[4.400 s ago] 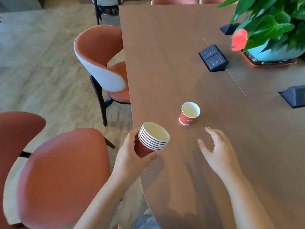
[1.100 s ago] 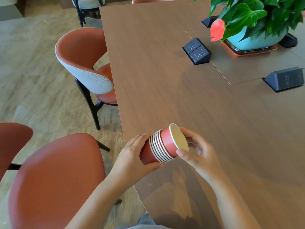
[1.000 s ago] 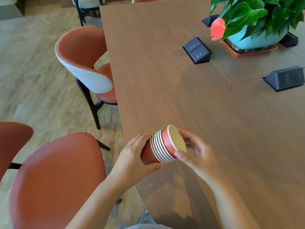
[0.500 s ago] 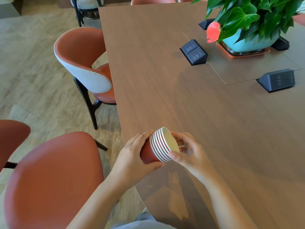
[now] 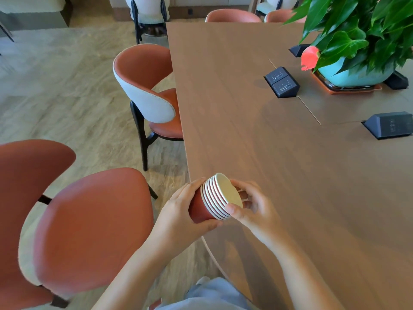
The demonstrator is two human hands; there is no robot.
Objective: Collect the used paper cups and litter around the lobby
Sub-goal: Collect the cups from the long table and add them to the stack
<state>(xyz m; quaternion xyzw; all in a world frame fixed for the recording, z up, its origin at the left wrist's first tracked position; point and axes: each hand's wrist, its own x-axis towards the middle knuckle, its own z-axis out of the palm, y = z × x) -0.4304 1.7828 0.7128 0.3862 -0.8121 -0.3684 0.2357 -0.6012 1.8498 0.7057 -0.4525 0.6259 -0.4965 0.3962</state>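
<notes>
Head view. Stack of red paper cups (image 5: 211, 201), nested, white rims banded close together, tipped on its side with the cream-coloured mouth facing right and up. It is held over the near edge of the wooden worktop (image 5: 279, 157). Left hand (image 5: 178, 217) closed around the stack's base; right hand (image 5: 252, 208) curled at the rim end, thumb on the lower rim, fingers behind the mouth.

Around: two black socket boxes (image 5: 282, 85) and (image 5: 390, 125) set in the worktop, well apart from the cups; potted plant (image 5: 357, 43) in a teal pot at far right. Rust-coloured chairs (image 5: 147, 90) and (image 5: 89, 224) along the left edge.

Cup count uncertain; plant cut off by frame.
</notes>
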